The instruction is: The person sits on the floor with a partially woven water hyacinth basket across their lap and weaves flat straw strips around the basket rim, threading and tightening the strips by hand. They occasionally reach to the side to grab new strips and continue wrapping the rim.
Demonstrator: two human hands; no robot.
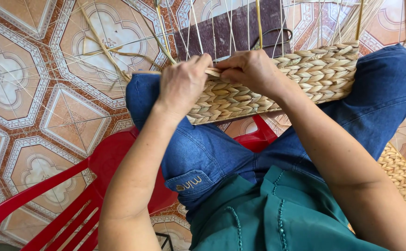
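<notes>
A half-woven basket (314,74) of pale braided straw lies across my knees, which are in blue jeans. My left hand (182,83) presses against the woven wall at its left end, fingers curled over the top edge. My right hand (254,69) is beside it, fingers closed on a flat straw strand (213,72) at the basket's upper edge. Thin upright stakes (231,28) rise from the weave past both hands.
I sit on a red plastic chair (54,204) over a patterned tile floor (36,93). Loose straw strands (105,49) lie on the tiles at upper left. A dark mat (226,28) lies ahead. Another woven piece (405,179) sits at my right.
</notes>
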